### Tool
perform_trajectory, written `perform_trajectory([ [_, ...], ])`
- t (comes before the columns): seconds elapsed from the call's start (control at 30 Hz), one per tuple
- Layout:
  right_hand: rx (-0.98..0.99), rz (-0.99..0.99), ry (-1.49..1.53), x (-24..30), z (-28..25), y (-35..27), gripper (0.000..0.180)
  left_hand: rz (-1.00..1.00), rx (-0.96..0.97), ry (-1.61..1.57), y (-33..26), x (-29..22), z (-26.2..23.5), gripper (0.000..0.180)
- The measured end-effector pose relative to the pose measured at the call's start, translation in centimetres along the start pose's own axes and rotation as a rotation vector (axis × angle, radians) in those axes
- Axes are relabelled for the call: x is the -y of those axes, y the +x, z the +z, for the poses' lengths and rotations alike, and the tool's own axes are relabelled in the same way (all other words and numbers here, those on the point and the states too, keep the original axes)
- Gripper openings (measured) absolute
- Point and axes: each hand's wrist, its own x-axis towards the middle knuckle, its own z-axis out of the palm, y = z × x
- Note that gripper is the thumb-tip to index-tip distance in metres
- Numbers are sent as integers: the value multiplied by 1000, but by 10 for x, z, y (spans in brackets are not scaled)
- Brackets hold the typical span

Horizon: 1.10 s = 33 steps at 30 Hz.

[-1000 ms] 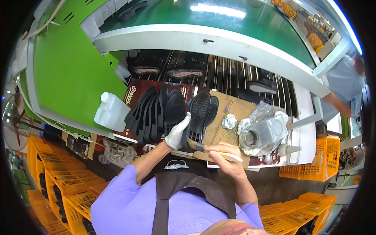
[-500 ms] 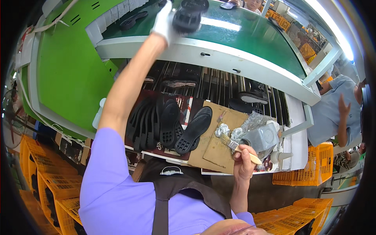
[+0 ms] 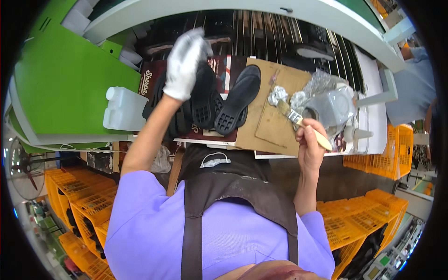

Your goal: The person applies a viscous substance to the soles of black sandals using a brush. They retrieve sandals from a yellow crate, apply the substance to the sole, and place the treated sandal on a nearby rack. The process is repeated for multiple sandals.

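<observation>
My left hand (image 3: 182,70), in a white glove, is over the left part of the pile of black shoe soles (image 3: 161,105). Its fingers are smeared by motion, so their grip cannot be made out. Beside it, more black soles (image 3: 239,100) lean on each other, some with gridded heels. My bare right hand (image 3: 310,142) is closed around the pale handle of a flat paintbrush (image 3: 290,113). The bristles rest close to crumpled white wads (image 3: 278,94) on a stained cardboard sheet (image 3: 266,126). Right of the brush, a cut-open translucent plastic jug (image 3: 331,106) lies on its side.
A white plastic jug (image 3: 125,109) stands at left by the green machine panel (image 3: 56,79). Beyond the soles runs a roller rack (image 3: 261,39) under a pale frame bar (image 3: 196,5). A small squeeze bottle (image 3: 357,134) and orange crates (image 3: 378,154) are at right. A person (image 3: 413,93) stands farther right.
My left hand has come back from the green belt, where it was at a dark shoe piece, to the soles. The view has tilted down; the right hand still grips the brush.
</observation>
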Motion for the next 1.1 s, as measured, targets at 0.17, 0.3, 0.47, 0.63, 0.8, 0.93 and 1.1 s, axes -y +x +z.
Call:
perform_trajectory([
  [0.17, -11, -16, -31, -5, -5, -5, 20, -132, 393, 757, -78, 16, 54, 78],
  [0.3, -1, -17, -76, -4, -11, -6, 19, -70, 623, 1095, -98, 32, 71, 89],
  [0.47, -47, -52, -93, -3, -20, -6, 19, -70, 735, 1138, -73, 12, 78, 80],
  [0.63, -92, -99, -170, 6, -26, -10, 18, 64, 818, 955, 15, 31, 126, 73],
  [0.8, -120, -149, -271, 9, -35, -11, 16, -188, 802, 995, 117, 137, 220, 70],
  [0.93, -162, -161, -312, 11, -37, -13, 20, -450, 839, 1059, 133, 175, 261, 68],
  [1.1, -190, -150, -349, 6, -39, -8, 19, -623, 686, 787, 139, 230, 263, 58],
])
